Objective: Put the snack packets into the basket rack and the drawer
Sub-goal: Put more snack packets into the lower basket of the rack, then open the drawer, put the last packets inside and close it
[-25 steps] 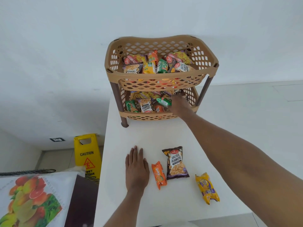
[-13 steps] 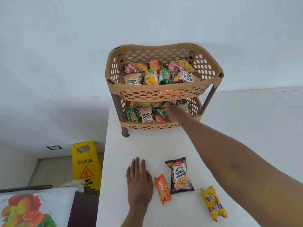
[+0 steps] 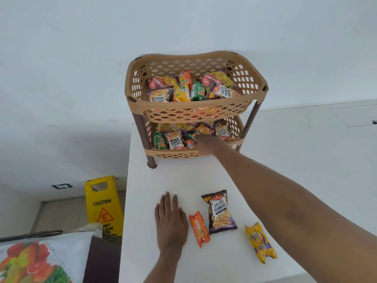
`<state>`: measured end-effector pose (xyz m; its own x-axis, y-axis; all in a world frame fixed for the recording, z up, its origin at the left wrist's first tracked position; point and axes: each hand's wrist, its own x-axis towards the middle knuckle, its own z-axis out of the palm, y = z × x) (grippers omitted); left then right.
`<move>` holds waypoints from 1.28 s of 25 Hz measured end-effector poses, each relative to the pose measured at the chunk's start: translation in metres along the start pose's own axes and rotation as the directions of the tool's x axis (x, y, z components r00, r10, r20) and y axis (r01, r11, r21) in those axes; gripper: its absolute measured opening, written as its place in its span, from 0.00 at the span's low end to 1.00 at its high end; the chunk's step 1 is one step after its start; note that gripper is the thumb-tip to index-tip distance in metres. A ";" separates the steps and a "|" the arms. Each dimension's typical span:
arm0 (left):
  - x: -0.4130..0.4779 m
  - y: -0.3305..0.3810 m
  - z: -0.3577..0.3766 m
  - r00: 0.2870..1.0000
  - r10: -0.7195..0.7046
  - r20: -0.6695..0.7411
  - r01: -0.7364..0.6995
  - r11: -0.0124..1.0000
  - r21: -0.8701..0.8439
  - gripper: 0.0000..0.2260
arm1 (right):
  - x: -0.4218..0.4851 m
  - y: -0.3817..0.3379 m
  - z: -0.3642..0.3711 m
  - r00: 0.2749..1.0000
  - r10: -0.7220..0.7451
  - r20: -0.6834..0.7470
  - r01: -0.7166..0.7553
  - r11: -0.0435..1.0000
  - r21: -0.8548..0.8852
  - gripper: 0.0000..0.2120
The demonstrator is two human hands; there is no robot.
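**Right hand in the lower basket, three packets left on the desk**

Head view: The tan two-tier basket rack [image 3: 195, 111] stands at the far end of the white desk [image 3: 142, 180], at 12 o'clock from the person. Both tiers hold snack packets lying at mixed angles. Three packets lie on the near desk. The salted peanuts packet [image 3: 220, 211] lies with its long axis running toward 12 o'clock, print upright to the viewer. Just beside it at 9 o'clock lies the orange biscuit packet [image 3: 199, 228], its long axis tilted slightly toward 11 o'clock. The yellow packet [image 3: 260, 242] lies apart at 4 o'clock from the peanuts, also tilted toward 11 o'clock.

The right hand [image 3: 206, 145] reaches into the lower tier's front opening, against the packets there; its fingers blur into them, so I cannot tell whether its grip is closed or what it holds. The left hand [image 3: 170, 225] lies flat on the desk, fingers spread out straight, holding nothing, near the orange packet. A yellow caution sign [image 3: 104, 209] stands on the floor at 9 o'clock.
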<state>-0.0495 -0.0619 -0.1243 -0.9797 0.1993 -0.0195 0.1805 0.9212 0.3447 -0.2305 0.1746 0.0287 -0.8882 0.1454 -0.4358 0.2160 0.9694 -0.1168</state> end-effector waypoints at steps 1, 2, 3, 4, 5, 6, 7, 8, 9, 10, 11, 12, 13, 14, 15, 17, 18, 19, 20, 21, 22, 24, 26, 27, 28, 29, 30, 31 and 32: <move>0.000 0.000 -0.001 1.000 0.000 0.003 0.000 1.000 -0.005 0.23 | -0.004 0.002 0.008 0.997 -0.003 -0.075 0.002 1.000 -0.016 0.27; 0.000 0.001 -0.001 1.000 0.002 0.008 -0.002 1.000 -0.008 0.23 | -0.009 0.003 0.016 0.987 -0.015 -0.160 0.012 1.000 -0.018 0.27; 0.000 0.001 -0.001 1.000 0.005 0.010 -0.005 1.000 -0.010 0.23 | -0.017 0.003 0.023 0.968 -0.033 -0.249 0.033 0.999 -0.003 0.27; 0.000 0.001 -0.001 1.000 0.006 0.011 -0.006 1.000 -0.015 0.23 | -0.025 0.004 0.032 0.939 -0.051 -0.339 0.059 0.998 0.014 0.26; 0.000 0.000 0.000 1.000 0.006 0.012 -0.006 1.000 -0.022 0.23 | -0.034 0.004 0.041 0.899 -0.058 -0.433 0.076 0.997 0.025 0.25; -0.001 -0.001 0.001 1.000 0.009 0.011 -0.008 1.000 -0.026 0.23 | -0.046 0.004 0.049 0.851 -0.052 -0.522 0.085 0.996 0.041 0.23; -0.001 -0.002 0.001 1.000 0.016 0.004 -0.016 1.000 -0.025 0.23 | -0.058 0.004 0.059 0.801 -0.033 -0.598 0.087 0.994 0.061 0.20; -0.001 -0.003 0.002 1.000 0.027 -0.001 -0.027 0.999 -0.021 0.23 | -0.071 0.003 0.067 0.750 -0.007 -0.661 0.080 0.994 0.080 0.18; -0.001 -0.005 0.003 0.999 0.042 -0.004 -0.042 0.999 -0.019 0.23 | -0.084 0.003 0.075 0.708 0.017 -0.706 0.071 0.993 0.095 0.17; -0.001 -0.007 0.003 0.999 0.054 -0.006 -0.054 0.998 -0.020 0.23 | -0.096 0.003 0.084 0.674 0.030 -0.738 0.068 0.992 0.103 0.15; -0.001 -0.009 0.004 0.998 0.067 -0.008 -0.067 0.997 -0.023 0.23 | -0.109 0.003 0.093 0.650 0.038 -0.759 0.071 0.991 0.110 0.14; -0.003 -0.010 0.005 0.997 0.079 -0.008 -0.080 0.996 -0.026 0.23 | -0.123 0.004 0.104 0.632 0.046 -0.773 0.080 0.989 0.124 0.12; -0.005 -0.012 0.005 0.996 0.090 -0.007 -0.090 0.996 -0.029 0.23 | -0.136 0.006 0.116 0.619 0.053 -0.784 0.095 0.985 0.141 0.11; -0.009 -0.014 0.005 0.995 0.101 -0.007 -0.102 0.994 -0.030 0.24 | -0.151 0.007 0.129 0.609 0.057 -0.791 0.112 0.981 0.156 0.10; -0.012 -0.017 0.004 0.993 0.115 -0.004 -0.115 0.993 -0.032 0.24 | -0.165 0.008 0.141 0.607 0.057 -0.793 0.125 0.978 0.166 0.09; -0.021 -0.024 0.003 0.988 0.154 0.003 -0.153 0.988 -0.028 0.24 | -0.192 0.011 0.167 0.612 0.040 -0.790 0.150 0.975 0.165 0.08; -0.026 -0.028 0.003 0.985 0.171 0.005 -0.171 0.985 -0.024 0.24 | -0.204 0.012 0.180 0.617 0.031 -0.786 0.156 0.974 0.161 0.08; -0.032 -0.032 0.002 0.983 0.185 0.002 -0.185 0.982 -0.023 0.26 | -0.217 0.011 0.192 0.622 0.027 -0.782 0.157 0.975 0.159 0.08; -0.036 -0.036 0.001 0.981 0.195 -0.002 -0.195 0.980 -0.028 0.27 | -0.229 0.010 0.202 0.628 0.034 -0.778 0.150 0.975 0.164 0.08; -0.041 -0.041 -0.001 0.979 0.206 -0.008 -0.206 0.978 -0.031 0.28 | -0.242 0.008 0.212 0.632 0.053 -0.773 0.138 0.974 0.180 0.08; -0.048 -0.048 -0.002 0.975 0.221 -0.014 -0.221 0.975 -0.029 0.28 | -0.255 0.004 0.220 0.636 0.080 -0.768 0.128 0.970 0.207 0.07; -0.066 -0.062 -0.007 0.966 0.258 -0.017 -0.259 0.966 -0.018 0.28 | -0.283 -0.006 0.237 0.642 0.128 -0.756 0.135 0.951 0.276 0.05; -0.082 -0.076 -0.012 0.960 0.278 -0.009 -0.278 0.960 -0.015 0.28 | -0.311 -0.019 0.254 0.675 0.169 -0.718 0.196 0.897 0.396 0.06; -0.090 -0.081 -0.014 0.960 0.280 -0.008 -0.280 0.960 -0.011 0.28 | -0.325 -0.025 0.262 0.706 0.191 -0.682 0.226 0.851 0.473 0.07; -0.096 -0.085 -0.016 0.961 0.276 -0.010 -0.276 0.961 -0.009 0.28 | -0.337 -0.031 0.270 0.750 0.208 -0.628 0.234 0.804 0.546 0.08; -0.104 -0.087 -0.017 0.963 0.271 -0.018 -0.271 0.963 -0.013 0.28 | -0.350 -0.036 0.279 0.795 0.218 -0.565 0.219 0.766 0.604 0.10; -0.111 -0.089 -0.018 0.965 0.261 -0.025 -0.262 0.965 -0.022 0.28 | -0.361 -0.040 0.289 0.838 0.240 -0.490 0.177 0.730 0.661 0.12; -0.118 -0.090 -0.018 0.968 0.248 -0.026 -0.249 0.968 -0.032 0.28 | -0.369 -0.041 0.300 0.877 0.292 -0.382 0.104 0.659 0.745 0.15; -0.126 -0.091 -0.018 0.972 0.235 -0.022 -0.236 0.971 -0.035 0.28 | -0.377 -0.041 0.312 0.900 0.367 -0.236 0.008 0.526 0.850 0.15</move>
<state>0.0554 -0.1771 -0.1361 -0.9114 0.4030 0.0831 0.4035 0.8357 0.3725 0.2215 0.0185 -0.0808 -0.8154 0.5337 -0.2241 0.4510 0.3431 -0.8239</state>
